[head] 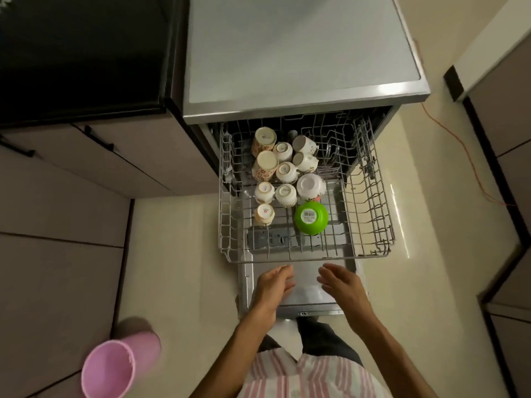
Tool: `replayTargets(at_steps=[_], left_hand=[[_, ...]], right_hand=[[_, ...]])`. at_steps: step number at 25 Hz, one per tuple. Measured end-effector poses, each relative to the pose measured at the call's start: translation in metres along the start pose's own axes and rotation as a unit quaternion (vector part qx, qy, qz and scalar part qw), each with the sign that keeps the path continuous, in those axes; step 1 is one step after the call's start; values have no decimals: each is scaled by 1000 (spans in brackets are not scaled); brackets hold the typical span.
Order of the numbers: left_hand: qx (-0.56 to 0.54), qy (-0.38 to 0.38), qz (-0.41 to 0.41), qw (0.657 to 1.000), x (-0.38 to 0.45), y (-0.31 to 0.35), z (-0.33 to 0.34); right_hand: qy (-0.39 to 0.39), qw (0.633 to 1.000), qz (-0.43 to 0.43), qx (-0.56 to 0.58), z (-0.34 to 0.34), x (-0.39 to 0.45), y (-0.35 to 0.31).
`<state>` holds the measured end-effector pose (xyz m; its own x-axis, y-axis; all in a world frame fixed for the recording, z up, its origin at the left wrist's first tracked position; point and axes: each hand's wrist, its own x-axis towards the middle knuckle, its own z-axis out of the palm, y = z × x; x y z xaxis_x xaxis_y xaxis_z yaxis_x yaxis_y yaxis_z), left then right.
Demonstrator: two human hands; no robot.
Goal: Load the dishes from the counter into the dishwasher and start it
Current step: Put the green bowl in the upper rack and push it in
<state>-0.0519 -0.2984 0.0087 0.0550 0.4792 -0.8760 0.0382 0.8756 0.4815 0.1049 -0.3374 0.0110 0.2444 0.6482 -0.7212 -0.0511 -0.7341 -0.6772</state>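
Observation:
The dishwasher [301,90] stands open with its upper wire rack [370,214] pulled out over the lowered door [304,297]. Several upturned cups [284,170] fill the rack's left half. A white bowl [311,185] and a green bowl [311,218] lie upside down beside them. My left hand [273,285] and my right hand [342,285] hover just short of the rack's front rail, fingers relaxed, holding nothing.
A pink plastic bin [117,366] stands on the floor at lower left. A dark counter [80,53] and cabinet doors [86,179] run along the left. An orange cable [459,156] trails over the floor at right. The rack's right half holds nothing.

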Motion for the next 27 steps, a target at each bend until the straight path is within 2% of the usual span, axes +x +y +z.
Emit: replayTargets(at_steps=[2,4,7,11,14,16,18,19,21,23,24,25,27], left_hand=[[-68,40,-51,996,15,-6,16],[-127,72,-96,985,27,-5,27],[-186,106,-106,971,55,-2,35],[-198,171,-85,961,97,-5,41],[-117,227,-21,967,123,3,46],[-35,203,52,977,131,13,48],[108,157,148,970,135,12,45],[207,144,204,946,137,10,40],[381,124,307,863,143,2,28],[486,90,371,786,154,-6,15],[510,88,396,758,161,-8,10],[522,88,411,742,169,-8,4],[527,92,413,737,181,0,-3]], right_hand=[[-50,988,102,100,-7,23,6],[-65,971,166,162,-10,44,9],[-30,949,204,238,-9,76,13],[-15,933,218,285,-6,106,18],[-26,931,220,289,-7,115,23],[-26,934,208,289,-6,119,24],[-15,935,195,297,-8,120,25],[-13,935,189,300,-9,122,26],[-18,939,175,296,-9,125,23],[-22,941,159,299,-8,135,19],[-21,941,151,303,-8,141,16],[-20,940,144,310,-9,149,13],[-26,937,130,322,-10,164,5]])
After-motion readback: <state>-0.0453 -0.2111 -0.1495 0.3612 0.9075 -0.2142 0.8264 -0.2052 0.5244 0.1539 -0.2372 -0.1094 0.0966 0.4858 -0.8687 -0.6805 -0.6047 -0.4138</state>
